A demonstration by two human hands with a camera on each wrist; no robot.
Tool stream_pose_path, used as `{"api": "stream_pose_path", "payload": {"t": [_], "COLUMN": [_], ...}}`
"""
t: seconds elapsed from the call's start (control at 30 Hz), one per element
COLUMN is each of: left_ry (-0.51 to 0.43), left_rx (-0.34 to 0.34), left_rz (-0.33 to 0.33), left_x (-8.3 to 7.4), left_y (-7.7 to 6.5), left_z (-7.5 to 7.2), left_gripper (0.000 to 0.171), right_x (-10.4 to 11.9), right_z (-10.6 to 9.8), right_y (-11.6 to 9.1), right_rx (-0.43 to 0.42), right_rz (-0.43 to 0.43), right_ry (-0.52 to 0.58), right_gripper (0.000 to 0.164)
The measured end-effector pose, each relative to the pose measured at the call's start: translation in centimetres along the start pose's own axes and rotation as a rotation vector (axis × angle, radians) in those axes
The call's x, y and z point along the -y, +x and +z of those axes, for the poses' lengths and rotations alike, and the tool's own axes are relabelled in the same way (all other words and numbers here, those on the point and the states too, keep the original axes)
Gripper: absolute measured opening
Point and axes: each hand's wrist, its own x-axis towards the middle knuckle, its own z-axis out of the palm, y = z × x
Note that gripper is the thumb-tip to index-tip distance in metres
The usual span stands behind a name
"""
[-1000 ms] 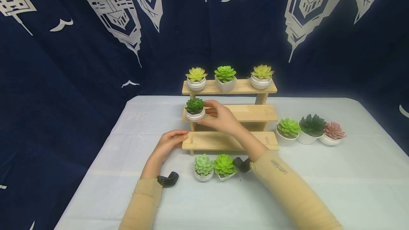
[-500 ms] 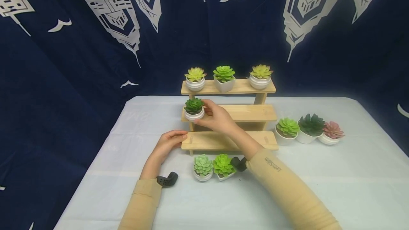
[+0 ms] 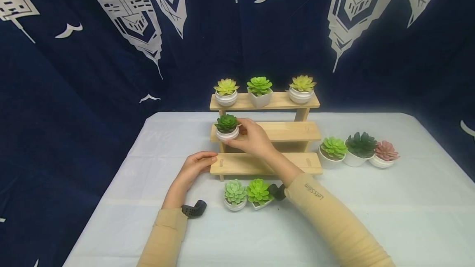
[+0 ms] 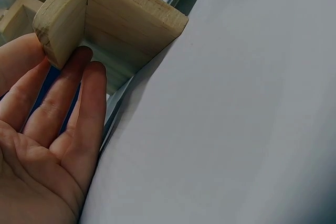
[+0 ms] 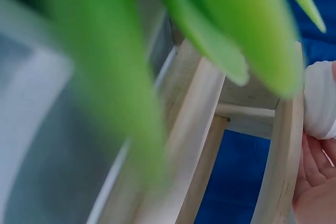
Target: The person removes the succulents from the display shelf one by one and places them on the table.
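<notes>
In the head view, my right hand (image 3: pixel 252 137) grips a dark green potted succulent (image 3: pixel 227 127) by its round white pot, at the left end of the middle shelf (image 3: pixel 289 131). The right wrist view shows part of that white pot (image 5: pixel 319 100) with fingers (image 5: pixel 315 166) around it, behind blurred green leaves (image 5: pixel 226 19). My left hand (image 3: pixel 194 166) holds the left end of the bottom shelf of a three-step wooden stand (image 3: pixel 267 164). Seen from the left wrist, the thumb is at the board's edge (image 4: pixel 63 24) and the fingers (image 4: pixel 94 93) reach beneath.
Three potted succulents, one in the middle (image 3: pixel 259 92), stand on the top shelf. A pale green succulent (image 3: pixel 235 193) and a bright green one (image 3: pixel 259 193) sit in front of the stand. Right of it are bright green (image 3: pixel 333 151), dark green (image 3: pixel 360 147) and pink (image 3: pixel 386 151) ones.
My right hand has shifted the dark green succulent very slightly to the right over the middle shelf. My left hand stays at the bottom shelf's end.
</notes>
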Motion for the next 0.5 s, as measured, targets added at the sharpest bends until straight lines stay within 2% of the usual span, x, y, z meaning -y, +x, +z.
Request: {"api": "stream_pose_path", "payload": {"t": [0.07,0.3,0.5], "left_ry": [0.003,0.005,-0.006], "left_rx": [-0.003,-0.018,-0.013], "left_rz": [-0.003,-0.006,-0.004], "left_x": [-0.1,-0.5,-0.3], "left_y": [0.0,-0.3,-0.2], "left_z": [0.1,0.2,0.2], "left_gripper": [0.037,0.036,0.036], "right_x": [-0.1,-0.5,-0.8], "right_z": [-0.2,-1.4,-2.6], "right_y": [-0.1,-1.0,-2.1], "right_rx": [-0.009,-0.051,-0.087], "right_rz": [0.010,0.020,0.022], "right_ry": [0.006,0.141,0.175], "right_gripper": [0.071,0.068,0.066]}}
